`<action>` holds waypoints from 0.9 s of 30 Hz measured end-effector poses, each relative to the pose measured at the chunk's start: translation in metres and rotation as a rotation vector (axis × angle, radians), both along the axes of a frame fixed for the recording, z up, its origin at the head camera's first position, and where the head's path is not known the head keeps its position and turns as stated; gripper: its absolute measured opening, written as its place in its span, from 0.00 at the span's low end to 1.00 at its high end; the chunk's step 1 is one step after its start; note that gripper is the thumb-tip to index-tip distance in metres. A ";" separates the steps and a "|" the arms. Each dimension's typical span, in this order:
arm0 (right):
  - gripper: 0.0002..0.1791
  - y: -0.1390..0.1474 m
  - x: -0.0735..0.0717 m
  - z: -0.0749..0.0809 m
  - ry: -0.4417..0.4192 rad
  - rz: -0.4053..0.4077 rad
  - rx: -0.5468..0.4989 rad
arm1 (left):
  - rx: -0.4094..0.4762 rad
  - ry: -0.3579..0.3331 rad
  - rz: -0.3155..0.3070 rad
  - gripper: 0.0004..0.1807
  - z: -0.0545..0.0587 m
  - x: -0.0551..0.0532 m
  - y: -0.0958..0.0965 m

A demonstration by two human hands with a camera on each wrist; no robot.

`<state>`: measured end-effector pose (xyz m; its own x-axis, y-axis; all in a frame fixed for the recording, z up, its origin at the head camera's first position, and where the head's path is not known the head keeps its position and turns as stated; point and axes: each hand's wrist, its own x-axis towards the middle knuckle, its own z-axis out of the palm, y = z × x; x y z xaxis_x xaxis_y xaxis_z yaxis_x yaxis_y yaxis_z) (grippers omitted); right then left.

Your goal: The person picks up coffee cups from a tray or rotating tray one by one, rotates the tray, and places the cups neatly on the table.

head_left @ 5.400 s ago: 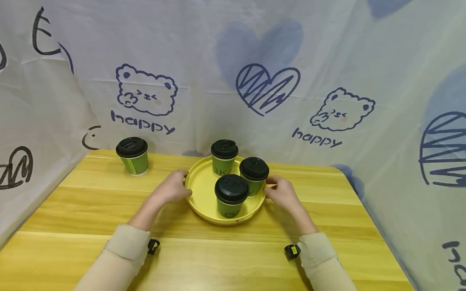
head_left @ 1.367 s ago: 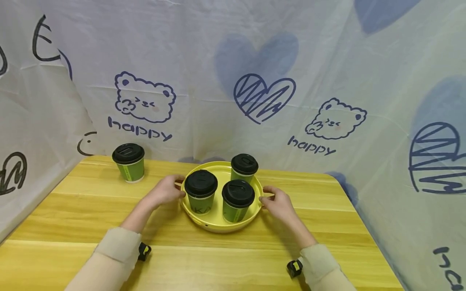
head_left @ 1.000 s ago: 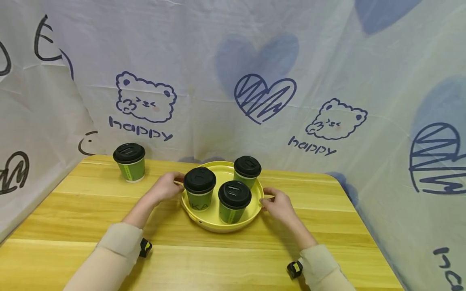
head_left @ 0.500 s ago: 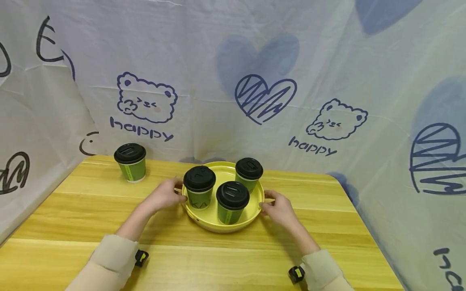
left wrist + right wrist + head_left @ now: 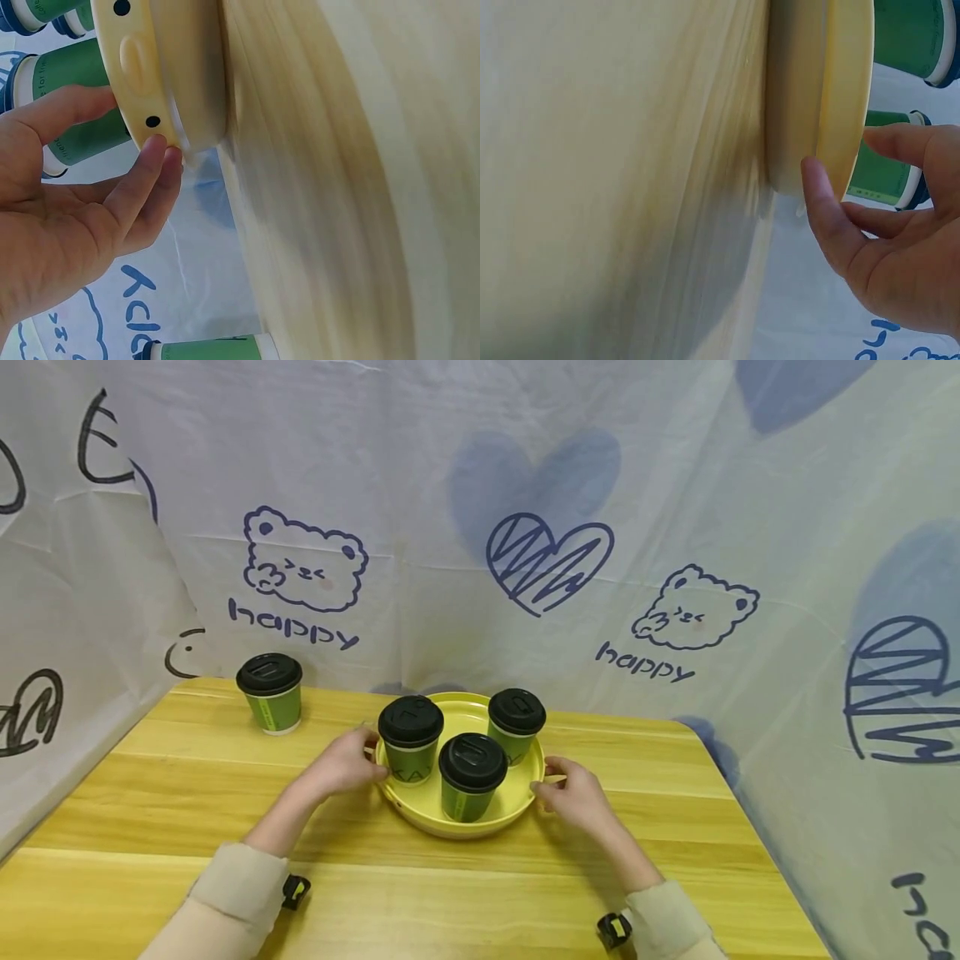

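Observation:
A round yellow tray (image 5: 517, 797) on a lower base stands on the wooden table, bearing three green paper cups with black lids: one at the left (image 5: 410, 762), one at the front (image 5: 467, 802) and one at the back right (image 5: 513, 743). My left hand (image 5: 343, 768) pinches the tray's left rim, its thumb on the top edge and fingers against the dotted side (image 5: 152, 120). At the right rim, my right hand (image 5: 579, 795) holds on likewise, with a fingertip (image 5: 814, 169) on the outer wall. All three cups stand upright, untouched by either hand.
A fourth lidded green cup (image 5: 274, 708) stands alone at the table's back left. Behind the table (image 5: 420, 902) hangs a pale cloth (image 5: 420, 527) printed with hearts and bears. Black wrist devices (image 5: 615, 930) sit below both sleeves.
The tray has turned clockwise between my hands: the left cup went backward, the front cup leftward, the back cup rightward and nearer. Both hands stay at the rim, shifting slightly.

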<state>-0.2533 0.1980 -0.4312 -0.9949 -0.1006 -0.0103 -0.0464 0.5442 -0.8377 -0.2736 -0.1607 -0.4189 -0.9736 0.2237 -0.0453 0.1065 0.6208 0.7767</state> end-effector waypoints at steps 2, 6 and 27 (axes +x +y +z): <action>0.31 0.002 -0.002 0.000 0.020 -0.005 0.062 | -0.002 0.003 0.000 0.33 0.000 -0.002 0.000; 0.29 0.005 -0.006 -0.001 0.074 0.008 0.211 | -0.010 -0.003 0.007 0.33 0.000 -0.005 0.001; 0.26 0.007 -0.027 -0.014 0.315 0.121 0.869 | -0.076 0.024 -0.058 0.32 0.000 -0.017 -0.002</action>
<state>-0.2801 0.2053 -0.4453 -0.9478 -0.2876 0.1379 -0.2998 0.9508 -0.0778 -0.2907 -0.1627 -0.4186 -0.9601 0.2767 -0.0408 0.1622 0.6698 0.7246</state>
